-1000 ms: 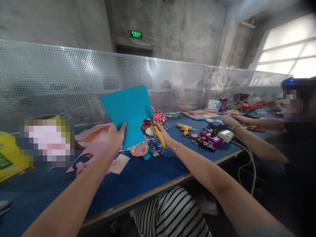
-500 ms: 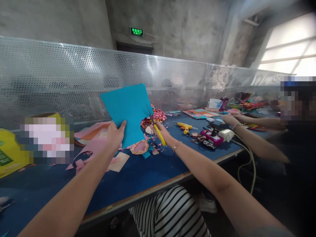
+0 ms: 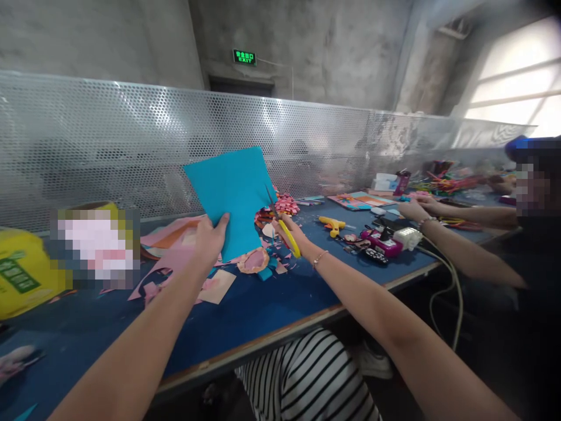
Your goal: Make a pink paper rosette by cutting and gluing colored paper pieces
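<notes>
My left hand (image 3: 213, 237) pinches the lower left side of a sheet of blue paper (image 3: 234, 199), thumb on the near face, holding it up above the table. The sheet has a curved cut in its lower right edge. My right hand (image 3: 289, 231) grips a pair of scissors (image 3: 290, 238) by the yellow handles, with the dark blades pointing up along the sheet's right edge. Under the paper lies a round pinkish piece with a ruffled rim (image 3: 254, 261), beside blue offcuts (image 3: 266, 272). A pink paper bundle (image 3: 287, 204) sits behind the scissors.
Pink and orange paper (image 3: 169, 237) and a cream card (image 3: 218, 286) lie on the blue table (image 3: 245, 321). A yellow glue gun (image 3: 332, 224) and purple power strip (image 3: 385, 242) lie to the right, near a co-worker's hands (image 3: 416, 210). A perforated metal screen (image 3: 175, 128) stands behind.
The whole view has shifted slightly, so things appear a little further right. Both hands keep their hold on the paper and scissors; the scissors' handles look slightly turned.
</notes>
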Available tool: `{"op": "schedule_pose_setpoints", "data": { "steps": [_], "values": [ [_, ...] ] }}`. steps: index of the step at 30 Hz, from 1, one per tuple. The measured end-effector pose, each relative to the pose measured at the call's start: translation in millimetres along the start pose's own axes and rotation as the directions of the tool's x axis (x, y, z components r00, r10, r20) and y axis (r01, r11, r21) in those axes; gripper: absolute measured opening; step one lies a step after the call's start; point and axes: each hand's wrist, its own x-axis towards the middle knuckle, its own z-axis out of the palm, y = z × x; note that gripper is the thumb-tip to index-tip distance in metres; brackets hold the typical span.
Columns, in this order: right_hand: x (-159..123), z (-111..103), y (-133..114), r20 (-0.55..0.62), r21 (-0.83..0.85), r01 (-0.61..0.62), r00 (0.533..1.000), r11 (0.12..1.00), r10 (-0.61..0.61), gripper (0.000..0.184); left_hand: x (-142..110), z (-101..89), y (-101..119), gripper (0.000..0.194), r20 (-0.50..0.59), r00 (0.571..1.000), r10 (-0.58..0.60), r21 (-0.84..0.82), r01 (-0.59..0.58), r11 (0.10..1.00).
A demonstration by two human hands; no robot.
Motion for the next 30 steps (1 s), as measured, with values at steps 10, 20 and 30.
{"op": "schedule_pose_setpoints", "data": {
  "steps": [10, 20, 30],
  "values": [
    [-4, 5, -8, -0.009, 0.016, 0.008, 1.0, 1.0, -0.008, 0.025, 3, 0.6, -4, 0.041, -0.035, 0.998, 0.049, 0.054, -0.047, 0.997],
    [1, 8, -2, 0.002, 0.095, 0.004, 1.0, 0.995, -0.005, 0.029, 4, -1.1, -2, 0.04, -0.093, 0.993, 0.07, 0.035, -0.067, 0.997],
    [2, 9, 0, 0.033, 0.074, 0.019, 0.999, 0.997, -0.021, 0.029, 2, -1.1, 2, 0.04, -0.089, 0.991, 0.096, 0.059, -0.091, 0.994]
  ]
}}
